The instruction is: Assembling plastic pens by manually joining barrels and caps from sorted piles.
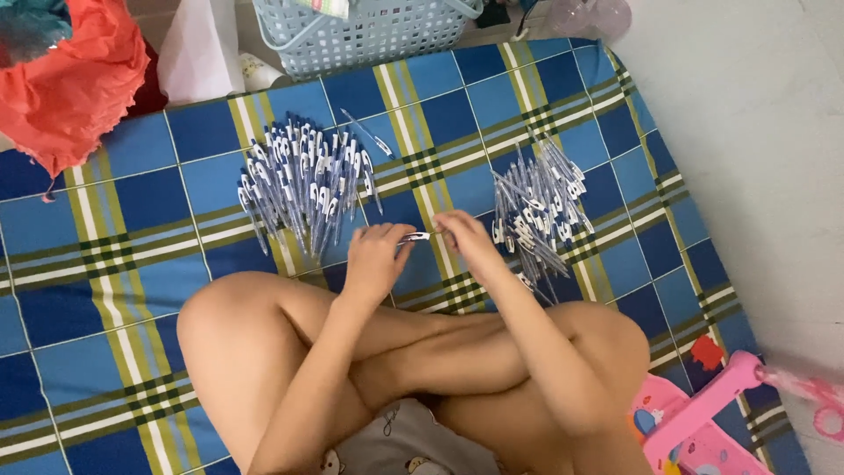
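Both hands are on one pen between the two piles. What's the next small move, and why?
Probably carry the blue-and-white plastic pen to the larger pile of pens on the person's left. The left hand and right hand pinch its two ends over the blue plaid mat, between that fanned pile and the looser pile of clear pen parts, so it looks almost assembled.

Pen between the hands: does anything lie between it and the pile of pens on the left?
Nothing visible does. The pen is held between the left hand and right hand, just above the checked blue mat. Only bare mat separates it from the left pile.
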